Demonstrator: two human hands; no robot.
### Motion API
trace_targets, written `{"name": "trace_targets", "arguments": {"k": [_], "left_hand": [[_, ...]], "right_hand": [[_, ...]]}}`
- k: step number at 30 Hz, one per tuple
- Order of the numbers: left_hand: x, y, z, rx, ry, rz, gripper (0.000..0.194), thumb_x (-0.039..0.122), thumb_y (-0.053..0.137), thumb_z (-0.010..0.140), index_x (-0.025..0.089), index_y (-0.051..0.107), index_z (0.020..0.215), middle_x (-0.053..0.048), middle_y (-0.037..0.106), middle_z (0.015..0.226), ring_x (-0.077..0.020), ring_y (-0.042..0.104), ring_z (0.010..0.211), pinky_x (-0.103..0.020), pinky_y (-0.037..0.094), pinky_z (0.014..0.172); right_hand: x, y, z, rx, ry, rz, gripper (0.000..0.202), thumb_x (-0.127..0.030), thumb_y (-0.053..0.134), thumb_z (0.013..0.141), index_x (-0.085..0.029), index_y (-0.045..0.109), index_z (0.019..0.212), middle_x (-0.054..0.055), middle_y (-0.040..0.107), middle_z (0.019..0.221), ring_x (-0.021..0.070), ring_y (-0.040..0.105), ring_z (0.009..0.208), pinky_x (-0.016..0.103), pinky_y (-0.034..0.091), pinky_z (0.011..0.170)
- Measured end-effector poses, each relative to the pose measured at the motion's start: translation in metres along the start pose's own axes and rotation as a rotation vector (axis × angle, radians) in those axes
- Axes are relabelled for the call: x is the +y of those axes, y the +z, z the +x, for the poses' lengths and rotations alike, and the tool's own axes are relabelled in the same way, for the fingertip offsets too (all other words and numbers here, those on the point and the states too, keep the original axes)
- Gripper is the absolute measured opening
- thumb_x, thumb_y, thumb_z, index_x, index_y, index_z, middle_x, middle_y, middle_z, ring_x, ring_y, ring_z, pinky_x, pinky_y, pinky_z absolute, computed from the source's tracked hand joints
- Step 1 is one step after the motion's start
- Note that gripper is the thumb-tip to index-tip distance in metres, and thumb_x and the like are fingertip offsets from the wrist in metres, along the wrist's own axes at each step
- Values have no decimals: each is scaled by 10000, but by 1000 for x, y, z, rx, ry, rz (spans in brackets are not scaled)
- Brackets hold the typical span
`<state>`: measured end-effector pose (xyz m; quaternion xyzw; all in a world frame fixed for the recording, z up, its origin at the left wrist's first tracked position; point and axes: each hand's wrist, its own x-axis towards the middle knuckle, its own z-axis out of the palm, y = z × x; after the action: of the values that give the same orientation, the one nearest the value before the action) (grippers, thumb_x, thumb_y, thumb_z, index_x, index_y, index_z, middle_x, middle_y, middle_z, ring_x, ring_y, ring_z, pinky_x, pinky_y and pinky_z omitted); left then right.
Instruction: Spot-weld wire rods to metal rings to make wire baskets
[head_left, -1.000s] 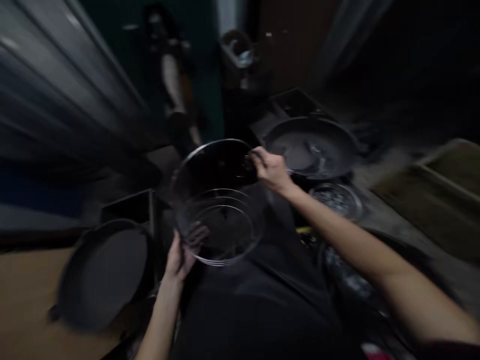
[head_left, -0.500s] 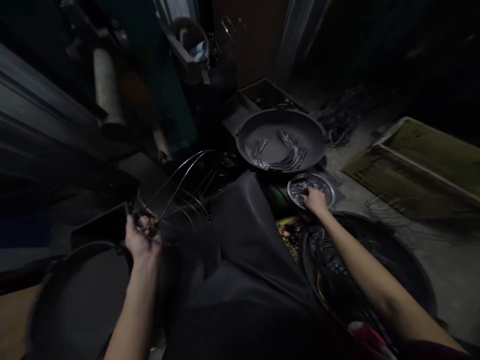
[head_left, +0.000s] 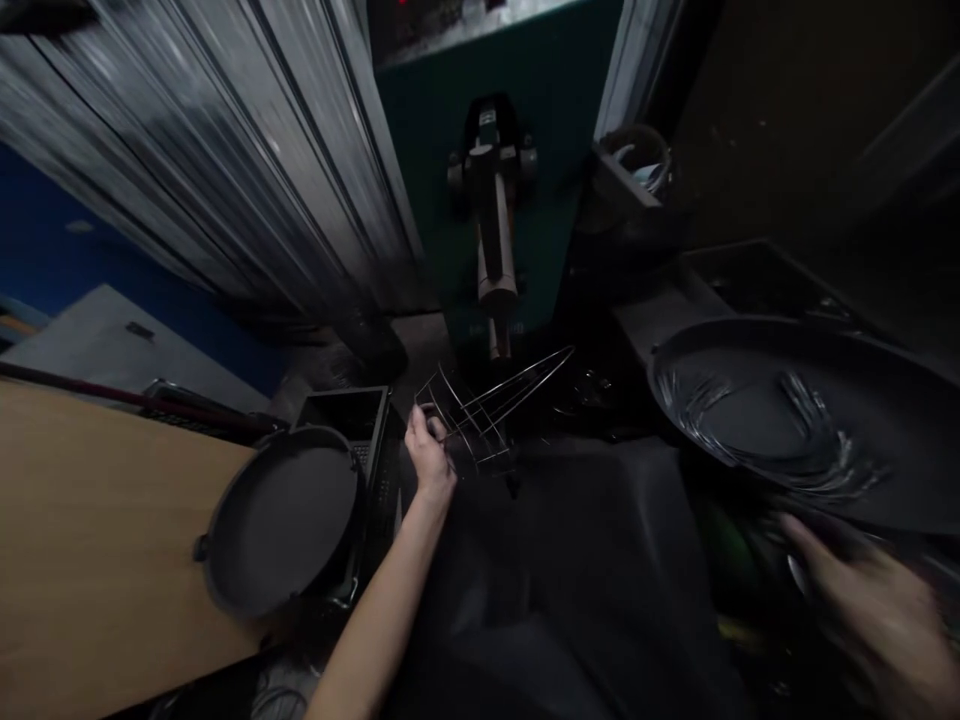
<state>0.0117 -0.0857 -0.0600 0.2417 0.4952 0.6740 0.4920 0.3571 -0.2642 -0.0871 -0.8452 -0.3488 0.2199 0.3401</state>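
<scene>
My left hand [head_left: 430, 455] is closed around one end of a bent wire frame [head_left: 487, 412], whose long thin loop points right, toward a green machine. From the machine's front juts a thick cylindrical arm [head_left: 495, 235], with a smaller rod below it. Smeared by motion at the lower right, my right hand [head_left: 881, 605] is near the bowl of small metal pieces, which is mostly hidden. Whether its fingers hold anything cannot be made out. Above it stands a large dark pan [head_left: 757, 350] with curved bundles of wire [head_left: 810, 420] in it.
On the left, a round dark pan [head_left: 289, 525] rests by a wooden board [head_left: 97, 530]. Behind are corrugated metal sheeting [head_left: 292, 130] and the green machine panel [head_left: 420, 140]. A small bucket [head_left: 637, 150] hangs beside the machine. Dark cloth [head_left: 592, 570] covers my lap.
The view has swung left toward the machine. My right hand has come out of the bowl of metal pieces. My left hand keeps the wire frame, now nearer the machine's arm in view.
</scene>
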Motion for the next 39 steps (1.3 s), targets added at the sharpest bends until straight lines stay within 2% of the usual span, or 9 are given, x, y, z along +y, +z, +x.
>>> {"name": "trace_targets", "arguments": {"k": [2,3,6,8,11,16,21,27,39], "left_hand": [[-1,0,3,15,39,30,395,558,544,792,164,530,822,110,295,447,-28,236,365,-155,172,379],[-2,0,4,16,57,43,389,551,537,801,162,539,824,108,295,446,-28,236,371,-153,173,384],[-1,1,7,10,84,57,366,527,528,817,161,548,812,103,293,442,-31,234,381,-151,176,392],[0,1,9,13,73,40,357,522,535,813,165,544,806,104,288,444,-32,230,380,-152,178,393],[-1,-3,16,24,64,42,364,530,544,804,166,541,809,105,280,448,-33,225,381,-153,177,393],[-3,-11,30,42,25,105,385,547,546,799,163,525,783,101,282,468,-34,224,388,-159,163,384],[-1,-11,38,53,30,132,372,528,530,815,157,539,805,100,278,472,-36,231,402,-156,170,396],[2,-9,44,43,39,133,385,529,535,812,148,583,847,97,273,470,-43,234,406,-166,159,403],[9,-3,54,29,12,133,339,489,539,831,152,557,800,95,276,475,-46,240,422,-174,179,418]], "right_hand": [[-55,29,-3,11,146,381,357,-610,652,616,-305,634,802,109,673,802,291,658,742,430,536,576],[-82,45,-3,-50,168,546,420,-603,724,513,-271,630,754,83,672,770,272,656,713,408,549,590],[-147,93,3,-246,118,753,491,-546,813,432,-179,661,720,34,634,653,171,609,593,285,521,536],[-176,116,8,-308,82,824,474,-495,840,437,-138,667,696,24,616,616,125,575,540,219,466,471],[-203,136,10,-362,68,963,447,-430,866,433,-126,668,694,25,634,649,110,584,553,184,442,455],[-222,142,3,-429,111,1063,417,-388,879,453,-134,672,710,21,643,672,106,604,596,164,455,476],[-228,144,2,-467,221,1083,433,-329,909,398,-136,672,706,10,643,676,93,601,597,144,449,474],[-234,144,5,-504,281,1069,402,-288,911,417,-134,679,707,11,645,659,84,592,588,121,441,454],[-250,151,11,-431,367,1155,284,-113,862,481,-144,646,663,-14,639,632,82,599,551,113,472,439]]}}
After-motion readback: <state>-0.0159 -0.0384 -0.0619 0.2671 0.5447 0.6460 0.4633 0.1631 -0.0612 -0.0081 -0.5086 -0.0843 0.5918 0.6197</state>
